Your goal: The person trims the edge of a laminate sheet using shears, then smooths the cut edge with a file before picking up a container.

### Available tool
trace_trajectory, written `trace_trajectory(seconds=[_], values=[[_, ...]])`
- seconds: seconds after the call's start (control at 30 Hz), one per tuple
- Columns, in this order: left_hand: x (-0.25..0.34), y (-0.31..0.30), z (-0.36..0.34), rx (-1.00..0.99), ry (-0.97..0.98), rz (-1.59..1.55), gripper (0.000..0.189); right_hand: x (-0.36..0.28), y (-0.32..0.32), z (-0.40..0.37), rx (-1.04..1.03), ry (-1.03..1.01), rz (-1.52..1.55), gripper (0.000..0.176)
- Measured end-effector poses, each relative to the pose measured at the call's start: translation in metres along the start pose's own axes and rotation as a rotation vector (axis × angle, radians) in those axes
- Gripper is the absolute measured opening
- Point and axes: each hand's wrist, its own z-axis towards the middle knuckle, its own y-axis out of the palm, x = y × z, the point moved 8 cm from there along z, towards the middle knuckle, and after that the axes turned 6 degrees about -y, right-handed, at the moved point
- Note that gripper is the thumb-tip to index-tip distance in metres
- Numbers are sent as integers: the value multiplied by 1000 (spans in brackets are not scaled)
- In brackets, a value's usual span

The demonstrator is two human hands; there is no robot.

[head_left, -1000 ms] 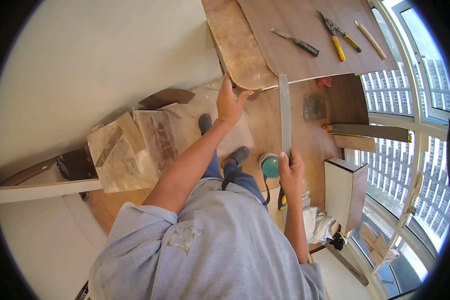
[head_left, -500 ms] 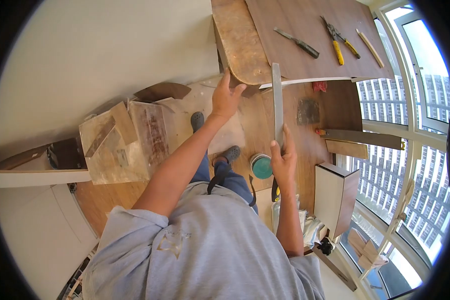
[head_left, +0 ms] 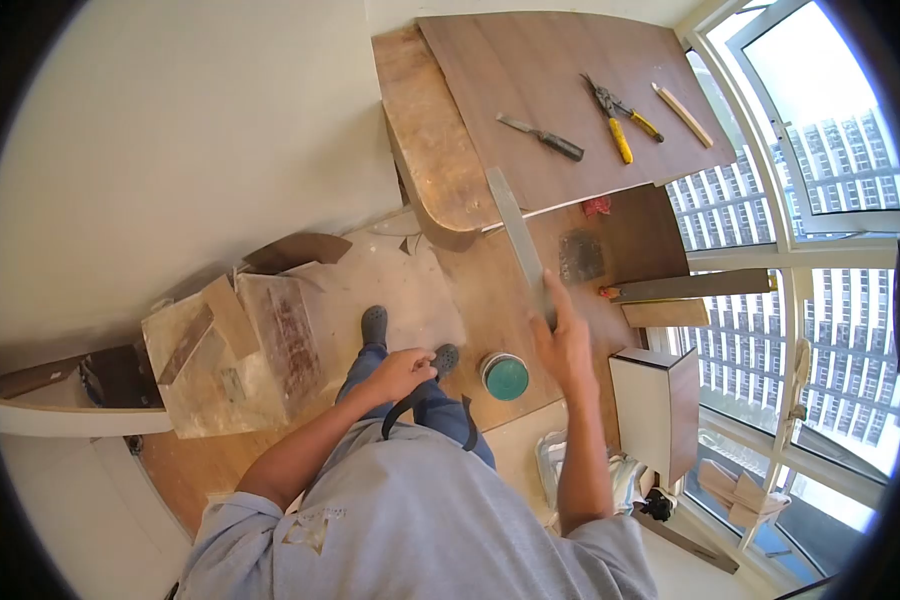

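Note:
My right hand (head_left: 567,340) is wrapped round a long flat metal file (head_left: 518,235), its blade pointing up and away from me. The far end of the blade overlaps the front edge of the cabinet top in this view. That top has a bare wooden rounded corner (head_left: 455,195) and a brown laminate sheet (head_left: 530,80) lying over the rest. My left hand (head_left: 402,375) is drawn back in front of my thigh, away from the corner. Its fingers are curled together, and whether they hold anything I cannot tell.
On the laminate lie a chisel (head_left: 542,137), yellow-handled snips (head_left: 620,118) and a wooden stick (head_left: 682,115). A green-topped tub (head_left: 505,377) stands on the floor by my foot. A dusty box (head_left: 230,350) with scraps is at left, a white cabinet piece (head_left: 655,405) at right near the windows.
My left hand has left the rounded corner and come back to my body, its fingers curling. The file has tilted to the left in my right hand. The view has shifted.

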Motion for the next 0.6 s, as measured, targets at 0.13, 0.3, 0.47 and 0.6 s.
trace_trajectory(seconds=[0.13, 0.3, 0.47, 0.6], values=[[-21, -25, -2, 112, 58, -14, 38, -1, 0, 91, -171, -160, -298, 62], [-41, -50, -11, 54, -15, 75, 45, 28, 26, 195, -321, -169, -443, 54], [-90, -61, -28, 26, -2, 49, 46, 50, 54, 238, -374, -182, -507, 51], [-137, -59, -31, -125, -38, 59, 50, 52, 62, 250, -246, -298, -413, 46]])
